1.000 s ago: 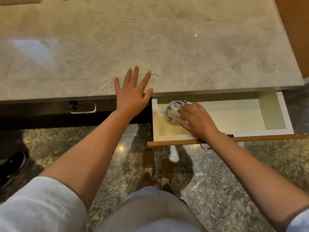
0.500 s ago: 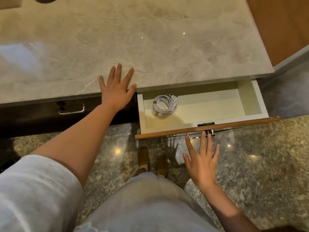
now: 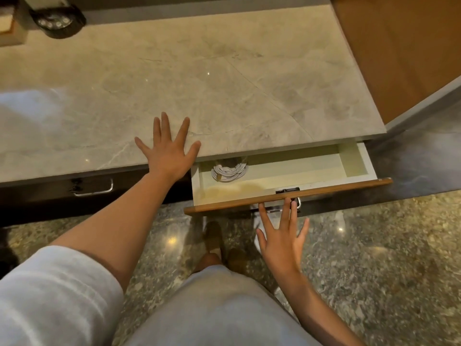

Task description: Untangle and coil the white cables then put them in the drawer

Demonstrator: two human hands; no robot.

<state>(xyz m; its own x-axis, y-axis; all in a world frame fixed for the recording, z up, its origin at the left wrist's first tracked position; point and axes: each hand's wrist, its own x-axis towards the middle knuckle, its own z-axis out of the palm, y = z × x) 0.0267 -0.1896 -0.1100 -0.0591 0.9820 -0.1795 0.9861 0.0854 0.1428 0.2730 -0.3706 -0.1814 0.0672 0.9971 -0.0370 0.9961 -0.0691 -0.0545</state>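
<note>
The coiled white cables (image 3: 229,172) lie at the left end of the drawer (image 3: 294,171), partly hidden under the countertop edge. The drawer is part way out, with a cream inside and a wooden front (image 3: 287,196). My right hand (image 3: 282,236) is spread open, fingertips touching the drawer front beside its metal handle (image 3: 295,203). My left hand (image 3: 168,148) rests flat with fingers apart on the marble countertop (image 3: 224,83), just left of the drawer.
A second, closed drawer with a metal handle (image 3: 93,188) sits to the left. A dark round object (image 3: 58,20) stands at the back left of the countertop. A wooden panel (image 3: 404,46) rises at the right. My feet (image 3: 219,245) stand on speckled stone floor.
My right hand let go of the coiled cables, left the drawer and now touches its front. The drawer has slid further in, covering part of the coil. My left hand stayed put.
</note>
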